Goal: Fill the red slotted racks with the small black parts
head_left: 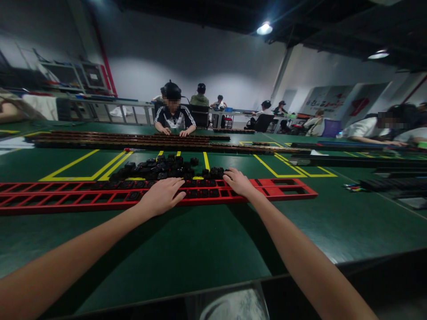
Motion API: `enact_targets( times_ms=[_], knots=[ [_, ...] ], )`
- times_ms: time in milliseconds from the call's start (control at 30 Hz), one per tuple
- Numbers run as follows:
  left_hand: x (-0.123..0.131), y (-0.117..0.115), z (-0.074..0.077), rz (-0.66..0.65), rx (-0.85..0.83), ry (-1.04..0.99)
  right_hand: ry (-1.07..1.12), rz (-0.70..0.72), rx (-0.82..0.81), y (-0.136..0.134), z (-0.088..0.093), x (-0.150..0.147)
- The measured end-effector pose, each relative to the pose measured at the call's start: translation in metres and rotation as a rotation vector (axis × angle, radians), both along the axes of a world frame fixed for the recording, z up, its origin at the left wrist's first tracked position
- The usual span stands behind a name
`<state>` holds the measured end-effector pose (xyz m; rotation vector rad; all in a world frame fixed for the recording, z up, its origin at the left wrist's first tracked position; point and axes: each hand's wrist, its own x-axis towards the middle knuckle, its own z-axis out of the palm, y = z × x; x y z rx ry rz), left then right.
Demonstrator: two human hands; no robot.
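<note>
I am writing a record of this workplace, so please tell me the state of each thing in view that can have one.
Red frame: lying flat, partly filled with black pieces
Loose black pieces: heaped beyond the frame
Left hand: over the frame, thumb and fingers apart
Right hand: fingers by black pieces, grip unclear
Long dark strips: lying side by side
Ceiling lamp: lit

The slotted frame [66,208] crosses the tabletop [207,235] beneath the left grip [163,195] and right grip [237,181], running leftward out of view and ending right of the right grip. Small modules [202,193] sit in slots between the grips. Beyond the left grip, behind the frame, lies a module pile [160,166]; farther back, long rails [133,140], then a co-worker [175,118].
</note>
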<state>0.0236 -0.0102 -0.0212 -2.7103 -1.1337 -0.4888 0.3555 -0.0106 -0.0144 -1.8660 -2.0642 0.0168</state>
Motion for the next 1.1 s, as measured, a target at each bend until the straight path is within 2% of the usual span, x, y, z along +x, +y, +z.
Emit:
enact_targets(
  times_ms=[267, 567, 833, 1100],
  knots=[
    [-0.001, 0.001, -0.001, 0.005, 0.017, 0.034, 0.046, -0.072, 0.013, -0.005, 0.004, -0.002],
    [0.000, -0.001, 0.000, 0.011, 0.019, 0.034, -0.033, -0.166, -0.018, -0.012, 0.011, -0.006],
    [0.000, 0.000, 0.001, -0.003, 0.003, 0.018, -0.008, -0.112, -0.018, -0.007, 0.008, -0.002],
    [0.000, -0.002, 0.003, -0.002, 0.002, 0.034, 0.063, -0.103, 0.114, 0.000, 0.001, 0.003]
  ],
)
